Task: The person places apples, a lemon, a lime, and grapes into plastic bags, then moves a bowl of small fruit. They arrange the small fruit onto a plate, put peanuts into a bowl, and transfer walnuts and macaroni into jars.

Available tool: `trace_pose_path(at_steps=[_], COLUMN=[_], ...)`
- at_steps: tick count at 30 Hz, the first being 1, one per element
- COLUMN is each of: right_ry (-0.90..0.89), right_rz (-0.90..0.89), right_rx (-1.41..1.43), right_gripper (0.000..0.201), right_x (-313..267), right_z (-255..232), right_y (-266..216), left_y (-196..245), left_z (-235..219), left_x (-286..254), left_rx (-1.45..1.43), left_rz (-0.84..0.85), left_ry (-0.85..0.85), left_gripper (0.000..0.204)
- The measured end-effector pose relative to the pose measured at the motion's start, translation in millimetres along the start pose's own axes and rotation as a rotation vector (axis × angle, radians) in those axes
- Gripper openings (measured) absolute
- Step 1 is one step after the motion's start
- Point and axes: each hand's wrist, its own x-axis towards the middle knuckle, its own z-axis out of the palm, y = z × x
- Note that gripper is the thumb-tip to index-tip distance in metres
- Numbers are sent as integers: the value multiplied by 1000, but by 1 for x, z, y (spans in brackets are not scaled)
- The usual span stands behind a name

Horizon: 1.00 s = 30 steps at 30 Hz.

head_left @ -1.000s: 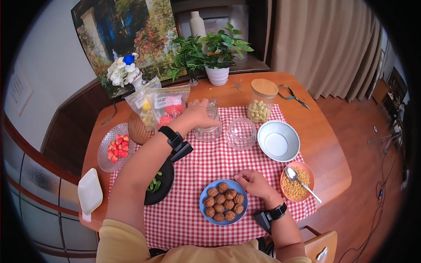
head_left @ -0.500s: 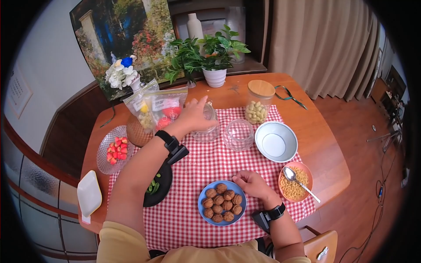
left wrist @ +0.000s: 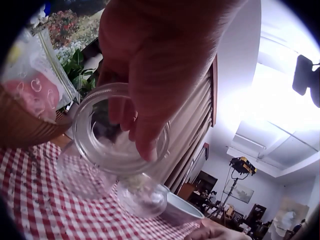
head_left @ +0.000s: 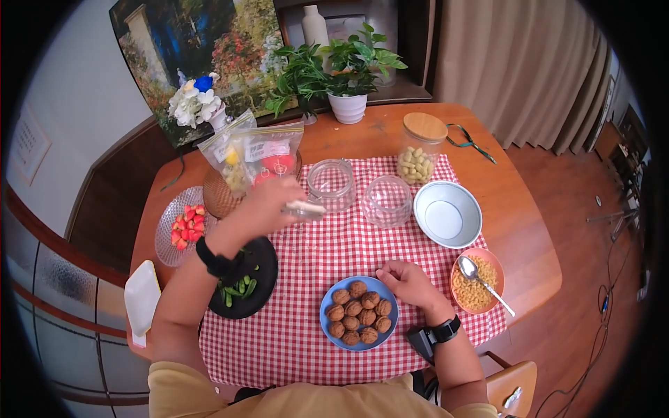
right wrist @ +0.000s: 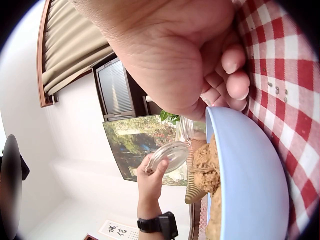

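My left hand [head_left: 268, 205] grips a round clear glass lid [head_left: 304, 210] by its edge, held in the air over the left part of the cloth. In the left wrist view the thumb and fingers pinch the lid [left wrist: 90, 150]. Behind it stands an uncovered glass jar [head_left: 330, 182], with a clear glass bowl [head_left: 387, 202] to its right. My right hand [head_left: 411, 284] rests on the cloth beside the blue bowl [head_left: 325, 327] of walnuts [head_left: 353, 307]; its fingers are loosely curled, holding nothing, in the right wrist view.
On the left are cut strawberries in a glass bowl [head_left: 162, 238], a black plate [head_left: 263, 292] with green pieces and zip bags [head_left: 269, 150]. On the right are a lidded jar of nuts [head_left: 416, 164], a white bowl [head_left: 447, 214] and a pink bowl [head_left: 477, 279] with a spoon.
My left hand has lifted the glass lid off the jar and moved it left and toward my body, leaving the jar's mouth uncovered. My right hand has stayed beside the walnuts.
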Motion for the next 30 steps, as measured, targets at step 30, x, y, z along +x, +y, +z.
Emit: trace_pose_path(at_steps=[30], right_ry=[-51], right_rz=[5], right_rx=[115], right_gripper=[26], right_x=[-1], right_z=[-2], right_y=[-3], left_y=[13], left_z=[71], left_x=[58], left_rx=[102], left_rz=[-254], left_ry=[-41], left_gripper=[28])
